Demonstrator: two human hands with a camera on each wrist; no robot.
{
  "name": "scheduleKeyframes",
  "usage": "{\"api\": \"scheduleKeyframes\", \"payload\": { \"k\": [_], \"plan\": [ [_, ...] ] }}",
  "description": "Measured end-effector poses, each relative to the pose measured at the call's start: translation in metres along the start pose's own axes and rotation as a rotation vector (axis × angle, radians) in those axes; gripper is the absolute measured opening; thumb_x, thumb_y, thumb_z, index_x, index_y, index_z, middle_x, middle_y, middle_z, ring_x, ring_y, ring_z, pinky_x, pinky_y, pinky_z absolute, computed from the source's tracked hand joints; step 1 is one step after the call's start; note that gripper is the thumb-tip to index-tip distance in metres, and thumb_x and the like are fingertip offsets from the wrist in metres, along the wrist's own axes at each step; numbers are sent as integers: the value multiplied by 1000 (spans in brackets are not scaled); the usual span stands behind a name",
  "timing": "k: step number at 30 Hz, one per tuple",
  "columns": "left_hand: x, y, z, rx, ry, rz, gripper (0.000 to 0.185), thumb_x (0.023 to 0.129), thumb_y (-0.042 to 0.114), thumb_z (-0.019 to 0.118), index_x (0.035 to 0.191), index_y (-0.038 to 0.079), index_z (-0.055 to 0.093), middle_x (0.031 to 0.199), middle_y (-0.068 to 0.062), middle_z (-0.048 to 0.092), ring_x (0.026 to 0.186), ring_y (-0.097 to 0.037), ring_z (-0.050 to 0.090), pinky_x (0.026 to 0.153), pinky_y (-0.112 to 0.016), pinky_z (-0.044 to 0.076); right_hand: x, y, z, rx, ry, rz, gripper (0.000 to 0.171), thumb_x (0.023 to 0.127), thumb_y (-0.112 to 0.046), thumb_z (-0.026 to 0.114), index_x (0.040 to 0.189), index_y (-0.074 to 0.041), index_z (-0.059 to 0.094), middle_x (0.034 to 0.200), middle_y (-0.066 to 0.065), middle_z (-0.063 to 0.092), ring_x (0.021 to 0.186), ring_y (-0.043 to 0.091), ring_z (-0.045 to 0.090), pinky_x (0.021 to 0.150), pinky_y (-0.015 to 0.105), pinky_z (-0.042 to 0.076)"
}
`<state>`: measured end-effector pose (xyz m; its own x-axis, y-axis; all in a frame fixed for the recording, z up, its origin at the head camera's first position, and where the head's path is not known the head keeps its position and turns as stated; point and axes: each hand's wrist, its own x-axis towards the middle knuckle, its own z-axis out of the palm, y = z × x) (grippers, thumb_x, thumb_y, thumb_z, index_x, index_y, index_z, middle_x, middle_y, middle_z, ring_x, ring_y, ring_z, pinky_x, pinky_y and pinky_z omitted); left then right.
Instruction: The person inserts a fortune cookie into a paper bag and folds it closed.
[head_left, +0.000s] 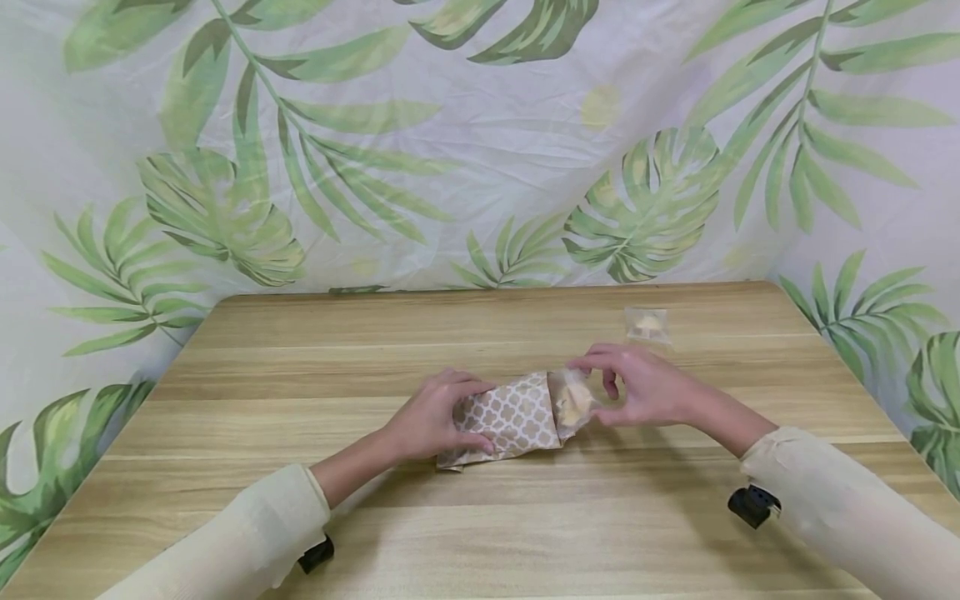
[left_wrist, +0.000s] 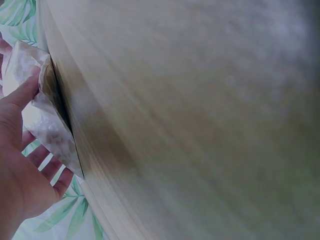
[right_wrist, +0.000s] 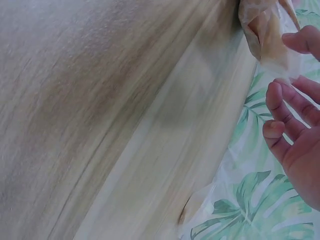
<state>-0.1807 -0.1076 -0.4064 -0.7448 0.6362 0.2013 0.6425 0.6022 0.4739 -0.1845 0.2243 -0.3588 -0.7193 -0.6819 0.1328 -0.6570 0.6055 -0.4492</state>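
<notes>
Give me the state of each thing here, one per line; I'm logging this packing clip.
Paper bag: lying flat on the table, mouth open toward the right.
Clear packet: partly inside the bag's mouth.
Second packet: lying loose on the table, untouched.
Left hand: holding the bag.
Right hand: pinching the clear packet.

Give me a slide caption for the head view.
Left hand holds a brown-and-white patterned paper bag on the wooden table while right hand pinches a clear wrapped snack packet at its mouth.
</notes>
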Motion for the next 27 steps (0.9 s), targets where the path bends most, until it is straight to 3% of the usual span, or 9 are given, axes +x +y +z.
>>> {"api": "scheduleKeyframes", "payload": {
  "k": [12,27],
  "plan": [
    [0,-1,1,0,-3,-7,82,69,43,95,136,4,67,133,-13,68,119,-29,62,103,-46,53,0,-4,3,-118,-29,35,65,76,-15,85,137,-4,65,99,-5,61,67,1,46,55,22,43],
    [1,0,0,2,0,-5,82,69,43,95,135,5,67,133,-13,68,120,-30,62,103,-47,53,6,-9,4,-109,-19,46,63,75,-12,84,135,-2,65,101,-2,62,67,3,47,56,22,44]
  ]
}}
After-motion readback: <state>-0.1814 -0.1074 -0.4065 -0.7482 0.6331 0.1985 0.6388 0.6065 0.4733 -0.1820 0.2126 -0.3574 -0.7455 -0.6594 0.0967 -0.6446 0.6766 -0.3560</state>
